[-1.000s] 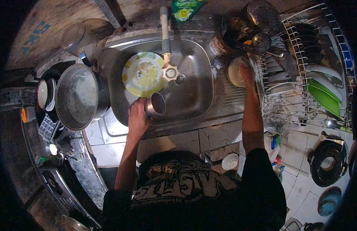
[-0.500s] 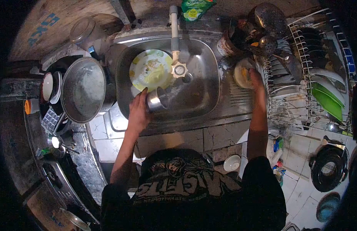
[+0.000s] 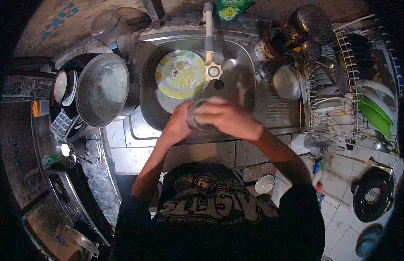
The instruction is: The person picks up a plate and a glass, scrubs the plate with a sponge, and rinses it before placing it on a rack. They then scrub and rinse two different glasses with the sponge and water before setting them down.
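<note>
Over the front of the steel sink (image 3: 243, 93), my left hand (image 3: 176, 124) is wrapped around a metal cup (image 3: 191, 116). My right hand (image 3: 230, 119) is at the cup's mouth, smeared by motion. Its fingers cover a yellowish sponge (image 3: 202, 112), mostly hidden and blurred. Behind both hands, a plate (image 3: 180, 71) with a yellow-green rim and food scraps lies in the sink. The tap (image 3: 209, 35) stands above, beside the plate. On the drainboard to the right sits a round bowl (image 3: 286, 81).
A large pot (image 3: 102, 89) stands left of the sink. At right is a white dish rack (image 3: 345, 65) with plates and a green dish (image 3: 376, 113). A utensil holder (image 3: 265, 48) is at the back right, and a green soap pouch (image 3: 231, 9) behind the tap.
My right hand has moved left from the bowl on the drainboard to the cup, and the yellowish thing has left the bowl. My left hand has brought the cup slightly right.
</note>
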